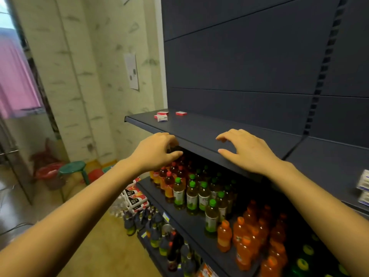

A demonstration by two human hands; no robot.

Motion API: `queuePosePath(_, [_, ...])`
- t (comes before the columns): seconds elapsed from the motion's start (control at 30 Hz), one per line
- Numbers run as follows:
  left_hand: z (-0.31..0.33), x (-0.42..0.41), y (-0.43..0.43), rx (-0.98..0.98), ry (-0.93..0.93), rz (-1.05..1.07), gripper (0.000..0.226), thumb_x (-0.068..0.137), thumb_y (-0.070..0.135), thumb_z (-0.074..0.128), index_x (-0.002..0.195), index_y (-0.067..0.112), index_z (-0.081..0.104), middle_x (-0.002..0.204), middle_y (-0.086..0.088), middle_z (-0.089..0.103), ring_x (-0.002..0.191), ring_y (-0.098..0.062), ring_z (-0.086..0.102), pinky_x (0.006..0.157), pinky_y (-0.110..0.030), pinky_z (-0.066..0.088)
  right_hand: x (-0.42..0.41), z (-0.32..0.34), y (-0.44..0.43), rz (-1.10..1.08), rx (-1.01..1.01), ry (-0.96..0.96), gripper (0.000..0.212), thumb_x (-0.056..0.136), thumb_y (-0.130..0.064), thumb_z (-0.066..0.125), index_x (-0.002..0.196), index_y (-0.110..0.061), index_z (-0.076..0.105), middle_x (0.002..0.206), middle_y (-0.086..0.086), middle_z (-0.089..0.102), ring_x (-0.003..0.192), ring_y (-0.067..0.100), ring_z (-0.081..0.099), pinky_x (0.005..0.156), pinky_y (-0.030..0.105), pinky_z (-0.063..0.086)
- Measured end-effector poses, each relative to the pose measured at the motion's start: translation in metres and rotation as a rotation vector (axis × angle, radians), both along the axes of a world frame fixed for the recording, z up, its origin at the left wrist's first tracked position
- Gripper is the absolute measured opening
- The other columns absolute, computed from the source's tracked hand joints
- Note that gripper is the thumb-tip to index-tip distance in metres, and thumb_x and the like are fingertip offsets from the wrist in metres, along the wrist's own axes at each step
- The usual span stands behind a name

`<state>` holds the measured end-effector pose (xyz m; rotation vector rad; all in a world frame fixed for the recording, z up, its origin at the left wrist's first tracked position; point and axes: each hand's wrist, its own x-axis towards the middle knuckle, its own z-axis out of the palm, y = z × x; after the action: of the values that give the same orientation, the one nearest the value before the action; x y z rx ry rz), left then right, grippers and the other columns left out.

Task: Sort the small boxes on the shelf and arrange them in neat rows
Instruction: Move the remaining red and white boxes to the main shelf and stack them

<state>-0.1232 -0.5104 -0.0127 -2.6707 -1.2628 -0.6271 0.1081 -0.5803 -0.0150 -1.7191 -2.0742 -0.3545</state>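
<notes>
**Barely begun: a few small boxes loose at the far end of a bare shelf**

Seen from a head camera, a person reaches both bare arms toward a dark shelf (199, 132) at about chest height. Only a few small boxes (162, 117) show on it, red and white, lying flat near its far left corner. Two or three sit bunched, touching or overlapping; one more red box (181, 113) lies just beside them, apart. They form no row, so the sorting looks hardly started, and most of the shelf is bare.

Neither hand holds anything. The left hand (157, 151) hovers at the front edge, fingers curled loosely, empty. The right hand (244, 149) is spread wide, palm down, over the front edge, well apart from the boxes.

More pale boxes (364, 188) show, blurred, at the right edge of view. Lower shelves carry bottles (192, 194) with green, red and orange caps.

Print on the boxes and bottle labels is too small or blurred to read.
</notes>
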Motion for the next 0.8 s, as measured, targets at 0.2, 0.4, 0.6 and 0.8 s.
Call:
queuePosePath(0.2, [-0.011, -0.021, 0.070, -0.046, -0.057, 0.034, 0.037, 0.088, 0.040, 0.054, 0.113, 0.012, 0.059, 0.112, -0.005, 0.063, 0.096, -0.018, 0.057, 0.078, -0.029, 0.047, -0.027, -0.005, 0.079, 0.039, -0.033, -0.033, 0.039, 0.093, -0.040, 0.046, 0.131, -0.029, 0.045, 0.130, -0.010, 0.051, 0.122, 0.010, 0.044, 0.088, 0.029, 0.043])
queuePosePath(0.4, [-0.017, -0.033, 0.159, -0.044, -0.044, 0.032, 0.038, 0.088, 0.041, 0.055, 0.113, 0.014, 0.059, 0.113, -0.003, 0.063, 0.097, -0.017, 0.057, 0.078, -0.029, 0.048, -0.044, -0.003, 0.174, 0.032, -0.044, -0.129, 0.041, 0.093, -0.040, 0.046, 0.132, -0.027, 0.044, 0.133, -0.007, 0.050, 0.122, 0.013, 0.045, 0.088, 0.032, 0.045])
queuePosePath(0.6, [-0.012, -0.048, 0.258, -0.056, -0.040, 0.041, 0.037, 0.088, 0.041, 0.054, 0.113, 0.015, 0.059, 0.118, -0.004, 0.062, 0.104, -0.017, 0.056, 0.084, -0.030, 0.048, -0.054, 0.007, 0.270, 0.008, -0.063, -0.208, 0.041, 0.094, -0.039, 0.044, 0.132, -0.026, 0.044, 0.132, -0.005, 0.051, 0.120, 0.015, 0.046, 0.084, 0.032, 0.047])
queuePosePath(0.8, [-0.016, -0.065, 0.334, -0.072, -0.090, 0.047, 0.037, 0.088, 0.040, 0.055, 0.114, 0.015, 0.060, 0.117, -0.003, 0.062, 0.103, -0.016, 0.057, 0.084, -0.028, 0.046, -0.074, 0.002, 0.354, 0.005, -0.144, -0.121, 0.042, 0.093, -0.040, 0.047, 0.132, -0.027, 0.044, 0.131, -0.005, 0.053, 0.119, 0.014, 0.049, 0.087, 0.032, 0.045])
